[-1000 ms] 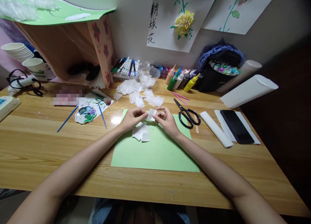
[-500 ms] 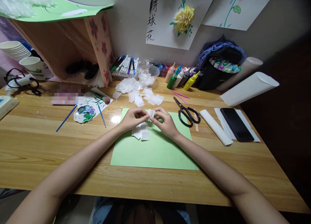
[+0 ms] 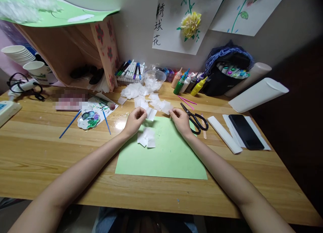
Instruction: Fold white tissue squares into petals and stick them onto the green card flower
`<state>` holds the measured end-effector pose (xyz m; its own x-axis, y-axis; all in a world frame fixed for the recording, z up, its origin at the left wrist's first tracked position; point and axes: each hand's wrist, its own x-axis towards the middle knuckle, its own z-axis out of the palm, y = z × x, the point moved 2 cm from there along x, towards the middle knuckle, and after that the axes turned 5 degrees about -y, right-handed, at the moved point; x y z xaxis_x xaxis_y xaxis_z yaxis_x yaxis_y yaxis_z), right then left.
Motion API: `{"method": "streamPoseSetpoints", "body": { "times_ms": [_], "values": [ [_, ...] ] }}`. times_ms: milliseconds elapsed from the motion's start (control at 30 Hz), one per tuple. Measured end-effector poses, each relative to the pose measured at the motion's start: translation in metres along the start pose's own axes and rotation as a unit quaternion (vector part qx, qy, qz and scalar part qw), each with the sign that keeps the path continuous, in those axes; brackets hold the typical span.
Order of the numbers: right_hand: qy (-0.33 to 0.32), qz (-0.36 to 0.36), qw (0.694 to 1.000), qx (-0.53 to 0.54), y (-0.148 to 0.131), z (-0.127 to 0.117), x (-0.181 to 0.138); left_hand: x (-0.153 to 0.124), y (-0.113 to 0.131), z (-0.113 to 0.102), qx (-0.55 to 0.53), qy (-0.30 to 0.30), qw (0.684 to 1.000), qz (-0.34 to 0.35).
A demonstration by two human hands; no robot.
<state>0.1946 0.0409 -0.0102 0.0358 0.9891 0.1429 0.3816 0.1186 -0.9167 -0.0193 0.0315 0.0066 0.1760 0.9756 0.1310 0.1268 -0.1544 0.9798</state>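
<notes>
My left hand point(image 3: 135, 121) pinches a small white paper square point(image 3: 151, 114) above the far edge of the green sheet point(image 3: 174, 159). To the right, the fingers of my right hand point(image 3: 180, 121) are closed on the edge of another white paper square point(image 3: 166, 107), beside the loose pile. Several overlapping white squares point(image 3: 146, 138) lie on the green sheet below my left hand. Behind both hands spreads the pile of white paper squares point(image 3: 133, 91). Black-handled scissors point(image 3: 194, 118) lie right of my right hand, which partly covers one handle.
Paint bottles point(image 3: 186, 83), a clear bowl point(image 3: 154, 78) and markers point(image 3: 131, 70) line the wall. At left are a paint palette point(image 3: 88, 120) and brushes point(image 3: 70, 124). A rolled white paper point(image 3: 224, 134) and a phone point(image 3: 246, 131) lie at right.
My hands have moved apart from their meeting point over the green sheet. The left carries a paper square; the right has reached the pile's edge and pinches a square there.
</notes>
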Motion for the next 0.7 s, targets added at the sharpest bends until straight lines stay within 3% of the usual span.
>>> {"method": "streamPoseSetpoints", "body": {
  "times_ms": [133,267,433,533,700],
  "values": [
    [0.002,-0.003,1.000,-0.003,0.002,-0.003,0.003,0.000,0.000,0.001,-0.004,-0.005,1.000,-0.007],
    [0.029,-0.057,0.998,0.028,-0.009,0.000,-0.007,-0.002,-0.001,0.002,-0.007,-0.014,1.000,-0.010],
    [-0.137,-0.111,0.984,-0.019,-0.030,0.017,-0.030,-0.006,-0.001,0.006,0.010,-0.045,0.999,-0.003],
    [-0.170,-0.110,0.979,0.008,-0.034,0.024,-0.037,-0.007,0.002,0.008,0.028,-0.073,0.997,0.002],
    [-0.221,-0.032,0.967,0.120,-0.027,0.029,-0.036,-0.009,0.008,0.010,0.107,-0.087,0.989,0.047]
  ]
}}
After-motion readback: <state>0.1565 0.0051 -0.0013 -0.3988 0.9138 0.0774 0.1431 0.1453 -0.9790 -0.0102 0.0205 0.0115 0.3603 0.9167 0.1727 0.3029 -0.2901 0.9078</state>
